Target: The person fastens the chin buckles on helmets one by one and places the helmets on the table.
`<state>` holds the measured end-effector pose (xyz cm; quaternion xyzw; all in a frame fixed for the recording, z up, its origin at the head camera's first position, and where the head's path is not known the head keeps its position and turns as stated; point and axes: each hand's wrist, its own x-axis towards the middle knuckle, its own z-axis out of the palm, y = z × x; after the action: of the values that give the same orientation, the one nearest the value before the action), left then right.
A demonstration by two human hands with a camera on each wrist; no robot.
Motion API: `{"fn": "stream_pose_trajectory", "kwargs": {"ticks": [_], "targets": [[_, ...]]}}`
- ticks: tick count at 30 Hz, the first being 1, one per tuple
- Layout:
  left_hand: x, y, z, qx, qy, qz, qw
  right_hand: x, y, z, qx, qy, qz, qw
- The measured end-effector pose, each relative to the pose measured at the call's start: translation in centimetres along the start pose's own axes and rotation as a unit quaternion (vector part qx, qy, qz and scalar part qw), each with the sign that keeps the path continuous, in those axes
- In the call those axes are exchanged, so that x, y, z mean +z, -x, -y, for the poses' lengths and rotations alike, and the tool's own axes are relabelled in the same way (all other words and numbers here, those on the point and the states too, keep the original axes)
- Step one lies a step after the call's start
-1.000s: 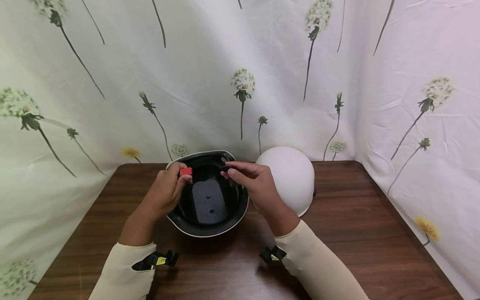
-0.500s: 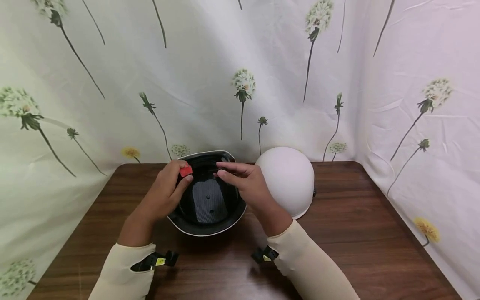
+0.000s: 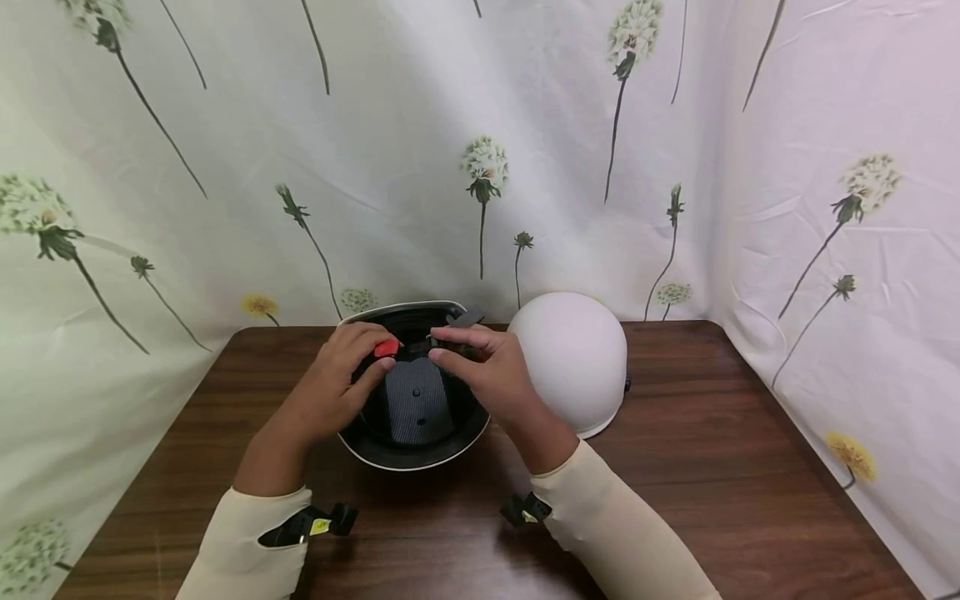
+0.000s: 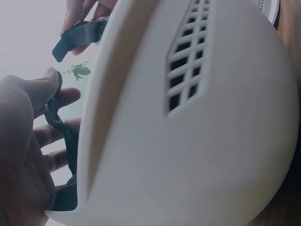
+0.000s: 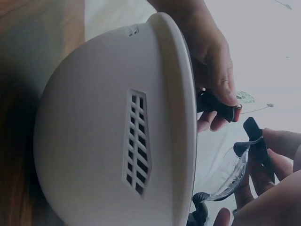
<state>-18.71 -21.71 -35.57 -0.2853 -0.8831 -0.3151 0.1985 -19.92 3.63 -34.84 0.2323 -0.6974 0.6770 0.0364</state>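
A white helmet (image 3: 405, 463) lies upside down, its dark lined inside facing up. Over its left side my left hand (image 3: 341, 375) grips the chin strap's black buckle with a red button (image 3: 386, 348). My right hand (image 3: 498, 367) pinches the other strap end, a black insert (image 5: 254, 136), between thumb and fingers. A small gap separates insert and buckle in the right wrist view. Crinkled clear plastic (image 5: 230, 181) wraps part of the right-hand strap. The vented white shell (image 4: 225, 122) fills much of the left wrist view.
A second white helmet (image 3: 570, 358) sits dome up just right of the first, close beside my right hand. Both stand on a dark wooden table (image 3: 712, 467). A flower-printed cloth (image 3: 420, 167) hangs behind the table's far edge.
My right hand has moved left towards the left hand, and a dark strap piece now sticks out above its fingers. The left hand's buckle has shifted slightly right.
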Motion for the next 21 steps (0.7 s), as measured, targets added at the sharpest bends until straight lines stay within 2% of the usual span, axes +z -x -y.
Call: {"fn": "stream_pose_trajectory", "kwargs": {"ticks": [3, 7, 14, 21], "targets": [[-0.08, -0.05, -0.13, -0.004, 0.005, 0.010, 0.9999, 0.16, 0.13, 0.08, -0.021, 0.035, 0.000, 0.9992], [-0.10, -0.07, -0.25, 0.002, 0.010, 0.019, 0.9998, 0.37, 0.27, 0.09, -0.030, 0.072, 0.001, 0.9969], [-0.03, 0.02, -0.29, 0.017, 0.009, 0.019, 0.9997, 0.60, 0.30, -0.41, -0.053, 0.097, 0.006, 0.9939], [-0.08, 0.08, -0.44, 0.015, -0.005, 0.022, 0.9996, 0.67, 0.36, -0.54, -0.069, 0.113, 0.015, 0.9911]]}}
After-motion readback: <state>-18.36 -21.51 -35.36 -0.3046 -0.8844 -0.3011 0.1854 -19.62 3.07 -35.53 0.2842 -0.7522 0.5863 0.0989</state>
